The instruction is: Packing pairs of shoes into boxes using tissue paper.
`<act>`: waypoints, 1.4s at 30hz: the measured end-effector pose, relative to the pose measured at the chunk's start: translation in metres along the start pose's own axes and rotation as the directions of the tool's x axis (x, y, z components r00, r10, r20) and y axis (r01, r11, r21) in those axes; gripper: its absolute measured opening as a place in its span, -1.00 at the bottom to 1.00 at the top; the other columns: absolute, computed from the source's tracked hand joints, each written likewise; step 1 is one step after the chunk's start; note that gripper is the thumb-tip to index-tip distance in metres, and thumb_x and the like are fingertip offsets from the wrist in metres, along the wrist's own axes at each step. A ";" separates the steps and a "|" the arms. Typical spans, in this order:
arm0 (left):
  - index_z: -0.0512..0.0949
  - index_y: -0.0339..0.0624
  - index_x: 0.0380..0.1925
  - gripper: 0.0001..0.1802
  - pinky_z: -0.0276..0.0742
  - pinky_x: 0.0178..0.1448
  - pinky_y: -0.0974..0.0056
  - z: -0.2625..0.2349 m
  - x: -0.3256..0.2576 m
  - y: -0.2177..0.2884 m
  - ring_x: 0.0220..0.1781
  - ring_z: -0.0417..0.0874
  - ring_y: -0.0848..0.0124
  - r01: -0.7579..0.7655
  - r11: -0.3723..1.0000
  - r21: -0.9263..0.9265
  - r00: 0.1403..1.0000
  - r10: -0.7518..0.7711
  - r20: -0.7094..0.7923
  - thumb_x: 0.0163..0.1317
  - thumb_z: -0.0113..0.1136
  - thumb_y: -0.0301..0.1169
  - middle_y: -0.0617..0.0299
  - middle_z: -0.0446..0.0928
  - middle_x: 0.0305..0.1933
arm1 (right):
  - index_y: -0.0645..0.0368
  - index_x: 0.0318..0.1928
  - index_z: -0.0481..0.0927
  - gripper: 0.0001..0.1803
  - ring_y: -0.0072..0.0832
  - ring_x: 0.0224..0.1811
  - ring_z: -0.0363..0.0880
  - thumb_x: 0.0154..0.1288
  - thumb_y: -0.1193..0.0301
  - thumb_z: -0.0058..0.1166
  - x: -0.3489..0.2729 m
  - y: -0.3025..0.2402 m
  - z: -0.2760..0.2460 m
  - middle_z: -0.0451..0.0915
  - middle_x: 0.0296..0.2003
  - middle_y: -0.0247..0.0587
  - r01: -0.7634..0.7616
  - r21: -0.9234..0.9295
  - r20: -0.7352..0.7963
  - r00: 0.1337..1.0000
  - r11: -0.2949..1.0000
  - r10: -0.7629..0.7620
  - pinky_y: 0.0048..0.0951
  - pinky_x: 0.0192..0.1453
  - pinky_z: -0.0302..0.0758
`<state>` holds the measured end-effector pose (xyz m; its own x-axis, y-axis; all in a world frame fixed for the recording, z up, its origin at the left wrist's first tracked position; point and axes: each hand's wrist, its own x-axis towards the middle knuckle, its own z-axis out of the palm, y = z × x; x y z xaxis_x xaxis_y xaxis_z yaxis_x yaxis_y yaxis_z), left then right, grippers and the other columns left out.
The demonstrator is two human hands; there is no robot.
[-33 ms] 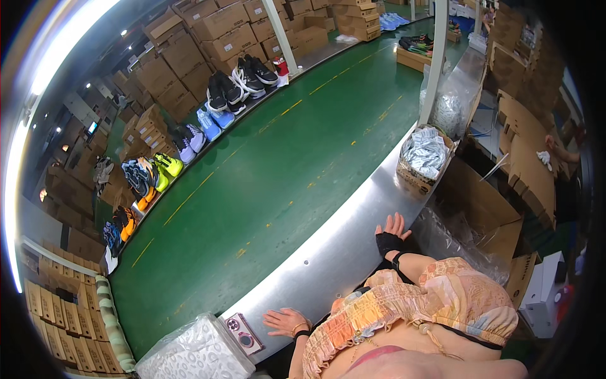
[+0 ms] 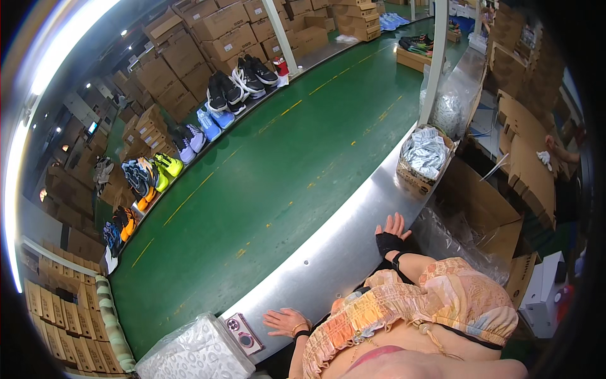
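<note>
My left hand [image 2: 285, 321] lies flat on the metal ledge [image 2: 328, 256], fingers stretched out, holding nothing. Just left of it sits a phone [image 2: 243, 333] in a pink-and-clear case, beside a plastic-wrapped stack of white patterned sheets [image 2: 192, 350]. Farther right, my right hand [image 2: 391, 238] rests on the same ledge with fingers spread and nothing in it. A black fingerless wrap covers its palm and wrist. Beyond that hand, a cardboard box [image 2: 413, 180] full of small white packets [image 2: 426, 153] stands on the ledge.
A green conveyor belt [image 2: 252, 215] runs past the ledge. Pairs of sneakers [image 2: 224, 91] line its far edge, with stacked cartons [image 2: 221, 38] behind. A metal post [image 2: 434, 69] rises at right, near an open carton [image 2: 483, 208]. Another person's hand [image 2: 558, 150] shows at far right.
</note>
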<state>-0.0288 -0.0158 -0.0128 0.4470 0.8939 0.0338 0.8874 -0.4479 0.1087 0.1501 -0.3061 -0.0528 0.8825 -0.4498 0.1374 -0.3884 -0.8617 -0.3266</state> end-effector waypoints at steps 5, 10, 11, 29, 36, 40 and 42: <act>0.14 -0.24 0.15 -0.45 -0.25 0.26 -0.22 0.001 0.000 -0.001 0.35 -0.08 0.14 0.000 1.000 -0.001 1.000 0.000 0.000 0.16 -0.26 -0.24 0.03 -0.01 0.30 | 0.07 0.07 0.21 -0.41 -0.33 0.32 -0.18 0.03 0.11 -0.04 0.000 0.000 0.000 -0.03 0.23 -0.21 -0.008 -0.001 0.011 1.000 1.000 0.008 0.36 0.11 -0.14; 0.15 -0.24 0.15 -0.46 -0.25 0.25 -0.22 0.003 0.001 -0.002 0.35 -0.07 0.14 -0.003 1.000 -0.005 1.000 0.003 -0.001 0.17 -0.27 -0.25 0.02 -0.01 0.30 | 0.07 0.07 0.21 -0.40 -0.34 0.32 -0.17 0.03 0.11 -0.04 0.000 0.001 0.001 -0.02 0.23 -0.22 -0.005 -0.002 0.000 1.000 1.000 0.005 0.36 0.12 -0.14; 0.15 -0.24 0.15 -0.46 -0.25 0.25 -0.22 0.004 0.001 -0.002 0.35 -0.07 0.14 -0.003 1.000 -0.005 1.000 0.003 -0.001 0.17 -0.27 -0.25 0.02 -0.01 0.30 | 0.07 0.07 0.21 -0.40 -0.34 0.32 -0.17 0.03 0.10 -0.04 0.000 0.000 0.000 -0.02 0.23 -0.22 -0.009 -0.003 0.003 1.000 1.000 0.009 0.35 0.12 -0.14; 0.16 -0.24 0.14 -0.47 -0.25 0.26 -0.22 0.009 0.001 -0.004 0.35 -0.06 0.13 -0.007 1.000 -0.007 1.000 0.007 -0.029 0.16 -0.25 -0.25 0.04 0.00 0.30 | 0.07 0.06 0.22 -0.42 -0.33 0.31 -0.15 0.04 0.10 -0.06 -0.001 -0.004 -0.008 0.00 0.22 -0.22 -0.018 -0.022 0.021 1.000 1.000 0.018 0.36 0.11 -0.12; 0.16 -0.24 0.14 -0.47 -0.25 0.26 -0.21 0.008 0.001 -0.003 0.35 -0.06 0.15 -0.002 1.000 -0.007 1.000 0.002 -0.021 0.17 -0.26 -0.25 0.04 -0.01 0.30 | 0.08 0.05 0.22 -0.42 -0.33 0.31 -0.15 0.04 0.11 -0.05 -0.001 -0.003 -0.006 0.00 0.22 -0.22 -0.012 -0.023 0.015 1.000 1.000 0.012 0.36 0.10 -0.11; 0.16 -0.24 0.14 -0.47 -0.24 0.26 -0.21 0.007 0.001 -0.002 0.35 -0.06 0.15 -0.005 1.000 -0.003 1.000 0.005 -0.025 0.17 -0.26 -0.24 0.04 0.00 0.30 | 0.08 0.05 0.22 -0.42 -0.32 0.31 -0.15 0.04 0.12 -0.05 -0.001 -0.004 -0.007 0.00 0.22 -0.20 -0.006 -0.009 0.012 1.000 1.000 0.006 0.36 0.10 -0.11; 0.16 -0.24 0.14 -0.47 -0.24 0.26 -0.21 0.007 0.001 -0.003 0.35 -0.06 0.15 -0.005 1.000 -0.001 1.000 0.005 -0.025 0.17 -0.26 -0.24 0.04 0.00 0.30 | 0.08 0.06 0.21 -0.42 -0.31 0.31 -0.15 0.04 0.12 -0.04 -0.001 -0.004 -0.006 0.00 0.22 -0.20 -0.013 -0.013 0.025 1.000 1.000 0.014 0.36 0.10 -0.12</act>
<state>-0.0300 -0.0139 -0.0201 0.4487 0.8917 0.0593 0.8849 -0.4526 0.1099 0.1493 -0.3042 -0.0456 0.8835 -0.4554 0.1095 -0.4033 -0.8585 -0.3166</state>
